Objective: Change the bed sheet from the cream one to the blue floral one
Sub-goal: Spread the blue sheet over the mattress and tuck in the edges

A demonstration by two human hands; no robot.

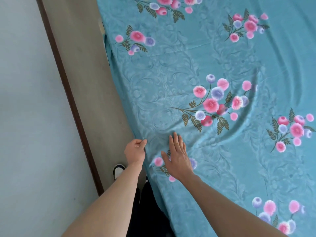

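Blue floral sheet (196, 65) over the bed, edge pinched by left hand (135, 150), right hand (177, 158) flat, fingers straight.

To my left runs a pale grey-blue wall (25, 100), plain and evenly lit by soft daylight. A dark brown skirting board (68, 93) edges its foot, slanting across my view. Between that and the bed (103, 29) lies a narrow strip of beige floor (92, 74), dull and a little scuffed. No hard shadows fall anywhere on it.
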